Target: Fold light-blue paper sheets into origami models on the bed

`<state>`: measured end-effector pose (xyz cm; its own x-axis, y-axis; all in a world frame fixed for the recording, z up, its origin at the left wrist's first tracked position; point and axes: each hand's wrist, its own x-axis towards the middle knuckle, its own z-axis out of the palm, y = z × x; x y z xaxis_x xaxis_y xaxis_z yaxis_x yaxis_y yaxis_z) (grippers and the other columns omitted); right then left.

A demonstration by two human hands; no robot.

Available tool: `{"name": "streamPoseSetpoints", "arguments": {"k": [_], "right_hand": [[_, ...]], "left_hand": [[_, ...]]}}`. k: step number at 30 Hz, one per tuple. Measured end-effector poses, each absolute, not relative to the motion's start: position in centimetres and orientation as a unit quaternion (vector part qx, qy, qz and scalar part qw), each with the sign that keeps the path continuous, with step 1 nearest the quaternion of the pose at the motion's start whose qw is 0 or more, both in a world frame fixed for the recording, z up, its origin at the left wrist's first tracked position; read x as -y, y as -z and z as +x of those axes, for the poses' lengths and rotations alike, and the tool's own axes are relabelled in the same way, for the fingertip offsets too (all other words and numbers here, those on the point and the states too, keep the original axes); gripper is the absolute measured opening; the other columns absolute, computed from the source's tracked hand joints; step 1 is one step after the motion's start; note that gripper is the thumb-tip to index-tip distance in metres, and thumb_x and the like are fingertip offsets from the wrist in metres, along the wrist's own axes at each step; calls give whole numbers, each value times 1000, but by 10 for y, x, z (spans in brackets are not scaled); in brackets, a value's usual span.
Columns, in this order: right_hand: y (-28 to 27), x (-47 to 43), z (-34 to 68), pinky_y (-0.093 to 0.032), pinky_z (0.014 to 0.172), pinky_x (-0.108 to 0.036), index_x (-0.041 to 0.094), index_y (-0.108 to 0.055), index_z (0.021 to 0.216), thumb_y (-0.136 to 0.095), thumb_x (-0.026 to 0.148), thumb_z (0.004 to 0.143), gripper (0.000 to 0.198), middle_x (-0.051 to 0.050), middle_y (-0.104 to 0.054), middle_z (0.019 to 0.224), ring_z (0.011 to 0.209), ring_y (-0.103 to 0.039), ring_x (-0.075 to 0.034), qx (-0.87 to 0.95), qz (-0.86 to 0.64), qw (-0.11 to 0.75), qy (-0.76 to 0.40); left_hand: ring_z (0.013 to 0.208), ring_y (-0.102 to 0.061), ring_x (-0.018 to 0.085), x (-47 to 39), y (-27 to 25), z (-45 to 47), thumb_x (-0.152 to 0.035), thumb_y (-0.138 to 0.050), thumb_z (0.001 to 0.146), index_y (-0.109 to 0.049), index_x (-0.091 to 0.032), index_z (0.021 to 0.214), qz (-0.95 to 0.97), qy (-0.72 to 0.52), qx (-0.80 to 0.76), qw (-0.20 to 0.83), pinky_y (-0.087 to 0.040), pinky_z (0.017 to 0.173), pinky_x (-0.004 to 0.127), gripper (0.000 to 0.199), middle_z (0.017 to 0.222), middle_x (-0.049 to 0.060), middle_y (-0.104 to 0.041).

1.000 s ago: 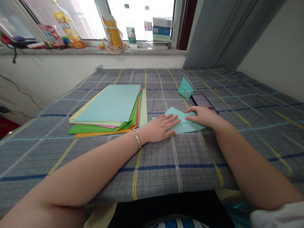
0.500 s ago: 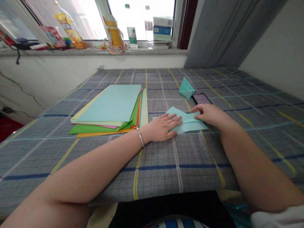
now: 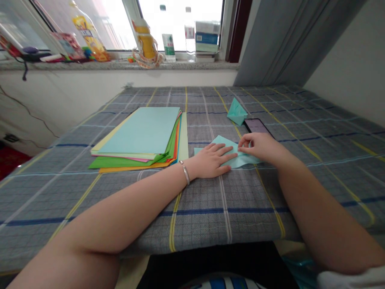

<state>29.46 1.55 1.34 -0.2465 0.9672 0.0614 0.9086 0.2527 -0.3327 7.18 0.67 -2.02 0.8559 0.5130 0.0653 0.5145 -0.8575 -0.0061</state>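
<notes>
A light blue sheet of paper (image 3: 221, 139), partly folded, lies on the checked cloth in front of me. My left hand (image 3: 212, 159) is flat on its left part, fingers spread, pressing it down. Over the right part is my right hand (image 3: 255, 146), its thumb and fingertips pinched together at the paper's fold. The fingers cover some of the folded area. Just beyond, a folded blue paper shape (image 3: 237, 111) with a pointed top stands beside a dark phone (image 3: 258, 125).
A stack of coloured paper (image 3: 141, 130) lies to the left, its top sheet light blue. Plaid cloth (image 3: 198, 216) covers the table. Along the windowsill (image 3: 114, 65) stand bottles, a yellow cup (image 3: 146, 42) and boxes (image 3: 207, 38). A grey curtain (image 3: 270, 40) hangs at the right.
My right hand has moved slightly left along the paper, its fingertips now pinched closer to my left hand. My left hand has slid a little to the right, still flat.
</notes>
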Motion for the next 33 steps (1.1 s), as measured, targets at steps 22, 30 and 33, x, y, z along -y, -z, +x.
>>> {"name": "streamPoseSetpoints", "arguments": {"k": [22,30,33], "right_hand": [[-9,-33,295,-37,53,-27,23,-61,69,-74,48,66,29,-1,-66,70,64,-59,-16,723,-673,-26,-153],[-19,-30,309,-35,47,-27,21,-55,62,-66,43,78,29,0,-60,56,49,-52,-13,680,-700,-98,-195],[-20,-28,313,-37,46,-26,21,-51,59,-61,36,84,31,0,-59,55,43,-49,-10,660,-702,-103,-247]], "left_hand": [[150,-12,24,-14,14,66,-41,-30,102,-39,-16,143,-963,-13,264,-61,-11,121,45,49,161,6,-19],[148,-19,27,-15,9,49,-43,-32,102,-48,-20,136,-972,-9,236,-14,-17,119,47,45,159,4,-28],[147,-24,27,-13,3,40,-43,-32,102,-52,-24,133,-972,3,235,-6,-16,119,48,41,155,1,-37]]}}
